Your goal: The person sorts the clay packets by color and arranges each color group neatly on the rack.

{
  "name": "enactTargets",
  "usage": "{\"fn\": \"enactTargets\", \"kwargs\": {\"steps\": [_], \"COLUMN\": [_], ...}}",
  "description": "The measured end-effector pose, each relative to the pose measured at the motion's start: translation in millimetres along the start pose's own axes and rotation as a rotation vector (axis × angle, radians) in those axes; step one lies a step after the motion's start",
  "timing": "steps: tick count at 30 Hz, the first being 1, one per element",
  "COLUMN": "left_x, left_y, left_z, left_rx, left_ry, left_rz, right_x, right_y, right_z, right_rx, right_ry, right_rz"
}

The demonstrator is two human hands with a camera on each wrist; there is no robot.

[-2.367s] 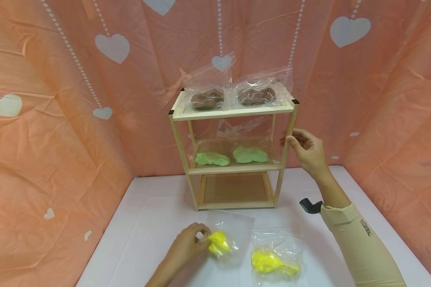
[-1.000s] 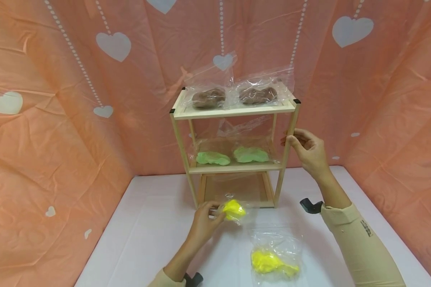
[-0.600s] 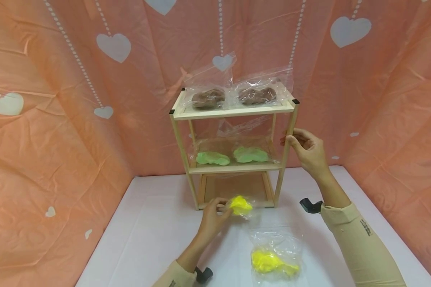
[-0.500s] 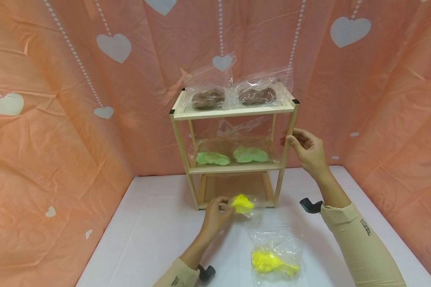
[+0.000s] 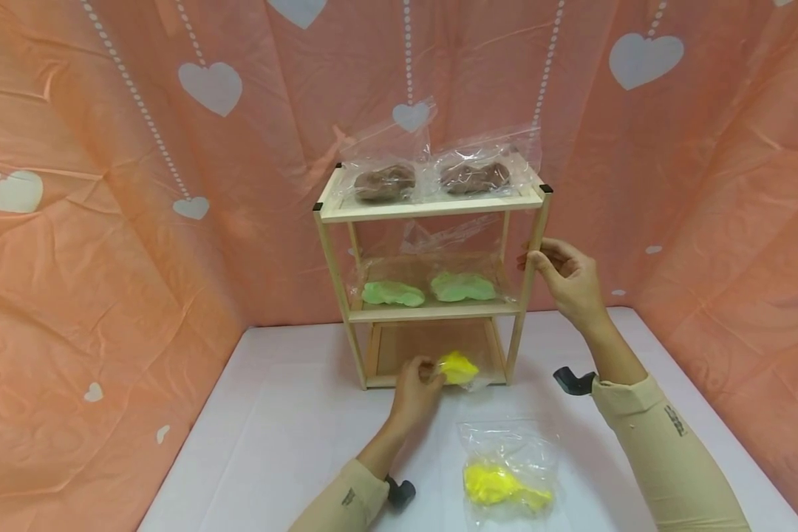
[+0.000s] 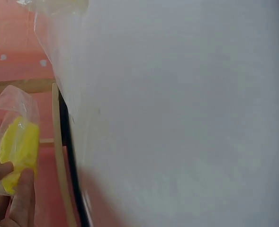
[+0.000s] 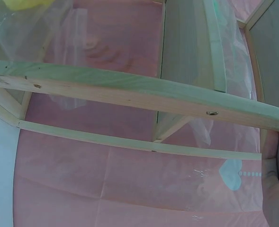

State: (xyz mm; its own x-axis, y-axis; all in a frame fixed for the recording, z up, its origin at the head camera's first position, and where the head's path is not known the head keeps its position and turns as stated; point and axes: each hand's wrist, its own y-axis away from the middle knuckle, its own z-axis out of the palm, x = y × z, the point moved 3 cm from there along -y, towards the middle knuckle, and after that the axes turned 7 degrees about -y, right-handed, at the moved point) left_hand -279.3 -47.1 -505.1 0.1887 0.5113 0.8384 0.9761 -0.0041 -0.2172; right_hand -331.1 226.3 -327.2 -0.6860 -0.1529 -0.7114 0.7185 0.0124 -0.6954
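Observation:
My left hand [image 5: 415, 391] pinches a clear plastic bag with a yellow lump [image 5: 458, 368] inside, at the front of the bottom shelf [image 5: 432, 347]. In the left wrist view, thumb and fingers [image 6: 23, 194] grip the yellow bag [image 6: 20, 142] at its lower end. My right hand [image 5: 572, 281] holds the right front post [image 5: 536, 236] of the wooden rack between thumb and fingers. In the right wrist view only part of that hand [image 7: 276, 179] shows at the edge. A second bag with a yellow lump [image 5: 499, 484] lies on the table in front.
Two bags with brown lumps [image 5: 386, 182] sit on the top shelf. Green lumps [image 5: 462, 287] in clear bags lie on the middle shelf. The white table [image 5: 266, 414] meets a pink heart-print curtain [image 5: 273, 222] on the sides and back.
The left hand has carried the yellow bag from the table up, forward and rightward to the bottom shelf's front. My right hand keeps its grip on the post.

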Motion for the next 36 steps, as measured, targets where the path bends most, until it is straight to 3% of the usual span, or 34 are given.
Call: {"fn": "enactTargets", "kwargs": {"steps": [19, 36], "left_x": [-2.7, -0.6], "left_y": [-23.1, -29.5], "left_z": [19.6, 32.0], "left_rx": [0.024, 0.044], "left_ry": [-0.003, -0.019], "left_rz": [0.034, 0.023], "right_x": [0.6, -0.1], "right_y": [0.0, 0.4], "right_z": [0.0, -0.6], "right_rx": [-0.006, -0.002], "right_ry": [0.033, 0.021], "right_rz": [0.01, 0.013]}}
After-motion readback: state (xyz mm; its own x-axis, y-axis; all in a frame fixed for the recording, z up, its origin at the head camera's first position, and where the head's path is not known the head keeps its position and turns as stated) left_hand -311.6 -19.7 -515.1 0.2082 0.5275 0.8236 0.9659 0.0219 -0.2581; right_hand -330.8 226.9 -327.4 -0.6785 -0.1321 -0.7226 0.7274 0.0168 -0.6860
